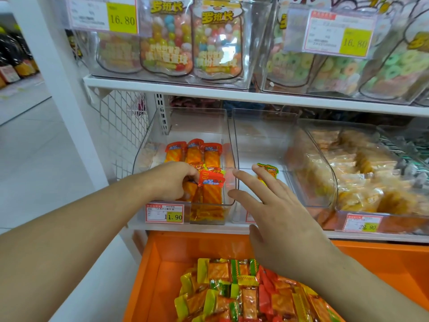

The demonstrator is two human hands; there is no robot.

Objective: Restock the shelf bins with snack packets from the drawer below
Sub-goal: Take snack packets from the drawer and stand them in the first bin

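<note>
Fingers: our left hand (173, 180) curls round red-topped packets (210, 182) inside the left bin (139, 159); our right hand (276, 219) hangs spread and loose, holding nothing.
Packets: a neat row stands at the bin's twelve o'clock, loose ones at six.
Green packet (268, 170): alone in the middle bin (264, 126), just past our right fingertips.
Drawer (151, 263): orange, at six o'clock below the shelf, heaped with mixed red and green packets.
Neighbours: yellow snack bin (313, 145) at three o'clock, price tag (164, 213) on the left bin's front.
Advice: we judge it best to stand the packets upright, red tops up, and keep colours apart.
</note>
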